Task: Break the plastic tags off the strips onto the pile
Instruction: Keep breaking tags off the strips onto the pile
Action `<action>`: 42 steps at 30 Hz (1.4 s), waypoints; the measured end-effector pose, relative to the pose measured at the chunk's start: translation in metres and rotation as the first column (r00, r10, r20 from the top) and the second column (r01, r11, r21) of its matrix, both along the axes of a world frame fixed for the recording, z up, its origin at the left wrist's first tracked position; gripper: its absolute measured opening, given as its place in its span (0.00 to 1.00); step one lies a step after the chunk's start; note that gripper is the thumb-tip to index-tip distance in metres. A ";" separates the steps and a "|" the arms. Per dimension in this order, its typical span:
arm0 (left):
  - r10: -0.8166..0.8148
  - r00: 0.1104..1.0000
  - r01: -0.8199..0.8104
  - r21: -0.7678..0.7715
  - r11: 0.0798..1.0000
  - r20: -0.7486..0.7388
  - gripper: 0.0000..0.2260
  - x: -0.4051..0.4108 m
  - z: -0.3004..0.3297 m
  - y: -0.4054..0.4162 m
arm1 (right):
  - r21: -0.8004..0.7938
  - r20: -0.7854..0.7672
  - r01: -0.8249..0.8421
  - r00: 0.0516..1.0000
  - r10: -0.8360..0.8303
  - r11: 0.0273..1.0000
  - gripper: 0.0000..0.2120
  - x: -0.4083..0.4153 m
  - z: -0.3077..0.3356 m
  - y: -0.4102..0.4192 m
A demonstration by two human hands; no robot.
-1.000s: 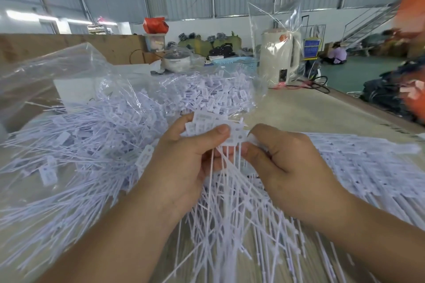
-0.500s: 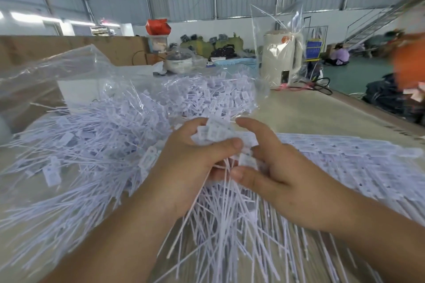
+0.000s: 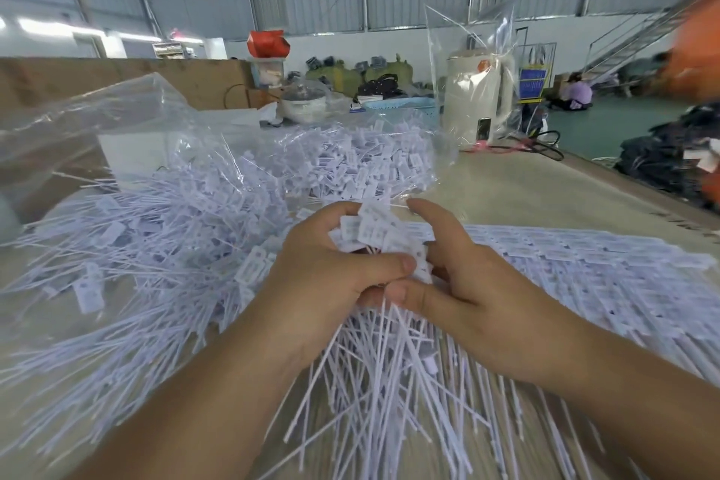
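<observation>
A bunch of white plastic tags (image 3: 374, 232) sits between both hands at the middle of the view, their thin tails fanning down toward me. My left hand (image 3: 327, 277) grips the bunch from the left, thumb across its front. My right hand (image 3: 463, 277) holds it from the right, fingers curled round the tag heads. A large loose pile of tags (image 3: 187, 222) spreads to the left on clear plastic. Unbroken strips of tags (image 3: 592, 265) lie flat in rows to the right.
A clear plastic bag (image 3: 97, 129) lies open at the left behind the pile. A cream kettle in a bag (image 3: 477, 97), a pot (image 3: 304, 105) and a blue basket (image 3: 405, 105) stand at the table's far end. The table's right edge (image 3: 623, 187) borders the floor.
My hands have closed together around the bunch and bent its tag heads upward and away; the right hand's fingers have come up over the top.
</observation>
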State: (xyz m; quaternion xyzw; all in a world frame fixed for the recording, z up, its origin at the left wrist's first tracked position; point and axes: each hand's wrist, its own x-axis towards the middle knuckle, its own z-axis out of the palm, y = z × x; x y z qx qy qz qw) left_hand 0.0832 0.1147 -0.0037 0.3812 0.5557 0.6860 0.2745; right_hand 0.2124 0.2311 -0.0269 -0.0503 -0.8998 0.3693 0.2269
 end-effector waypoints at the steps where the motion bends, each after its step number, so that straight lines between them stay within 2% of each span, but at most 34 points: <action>1: 0.038 0.999 -0.038 0.018 0.999 -0.003 0.16 -0.002 0.001 0.000 | -0.001 0.012 -0.022 1.000 0.022 1.000 0.29 0.001 0.002 0.001; 4: 0.089 0.996 -0.090 0.063 0.994 0.015 0.15 -0.009 0.004 -0.001 | 0.020 0.079 -0.006 0.997 0.005 1.000 0.12 0.006 0.007 0.004; 5: 0.091 0.996 -0.092 0.060 0.994 0.016 0.15 -0.009 0.005 -0.002 | 0.006 0.075 0.003 0.997 -0.003 1.000 0.10 0.007 0.008 0.005; 9: 0.078 0.995 -0.081 0.057 0.995 0.055 0.16 -0.005 0.004 0.000 | -0.010 0.024 0.023 0.999 -0.022 1.000 0.12 0.005 0.006 0.006; 13: 0.050 0.986 -0.069 0.118 0.991 0.157 0.18 -0.001 0.006 -0.001 | -0.058 -0.076 0.067 0.995 -0.071 0.996 0.14 0.003 0.008 0.003; 15: 0.029 0.972 -0.062 0.134 0.989 0.232 0.16 0.000 0.007 0.000 | -0.040 -0.159 0.108 0.981 -0.113 0.993 0.13 0.002 0.008 0.000; 18: -0.001 0.929 -0.057 0.146 0.988 0.371 0.15 0.003 0.006 0.003 | 0.009 -0.261 0.175 0.951 -0.167 0.984 0.18 -0.001 0.006 -0.011; 20: 0.000 0.907 -0.053 0.114 0.992 0.422 0.17 0.003 0.006 0.003 | -0.033 -0.336 0.230 0.914 -0.228 0.973 0.19 -0.002 0.008 -0.016; 22: 0.056 0.891 -0.093 0.059 0.994 0.451 0.17 -0.003 0.004 0.002 | -0.143 -0.422 0.341 0.828 -0.369 0.929 0.20 0.002 0.015 -0.009; 24: 0.098 0.876 -0.141 0.056 0.988 0.473 0.16 -0.011 0.003 0.001 | -0.167 -0.466 0.413 0.767 -0.440 0.896 0.20 0.009 0.025 0.002; 26: 0.107 0.891 -0.149 0.062 0.987 0.442 0.14 -0.012 0.003 0.002 | -0.160 -0.424 0.372 0.810 -0.404 0.914 0.17 0.014 0.028 0.007; 28: 0.108 0.910 -0.144 0.062 0.988 0.401 0.14 -0.009 0.000 0.004 | -0.174 -0.306 0.222 0.914 -0.267 0.960 0.13 0.013 0.022 0.004; 30: 0.074 0.935 -0.101 0.060 0.993 0.346 0.14 -0.005 -0.003 0.005 | -0.133 -0.172 0.085 0.979 -0.108 0.987 0.21 0.007 0.013 0.001; 33: 0.017 0.971 -0.034 0.067 0.997 0.240 0.14 -0.002 -0.003 0.003 | -0.023 -0.063 0.049 0.997 -0.051 0.999 0.31 0.002 0.004 -0.001; 36: -0.018 0.989 0.011 0.042 0.999 0.149 0.12 -0.002 -0.004 0.002 | -0.066 0.004 0.076 0.997 -0.076 0.995 0.34 0.002 0.002 -0.001; 39: -0.028 0.998 0.029 -0.012 1.000 0.059 0.13 -0.001 -0.008 0.004 | -0.116 0.052 0.076 0.996 -0.071 0.990 0.31 0.001 0.003 -0.002; 42: -0.037 0.998 0.038 -0.013 0.999 0.041 0.16 -0.001 -0.007 0.004 | -0.158 0.054 0.018 0.999 -0.010 0.987 0.27 0.001 0.006 -0.005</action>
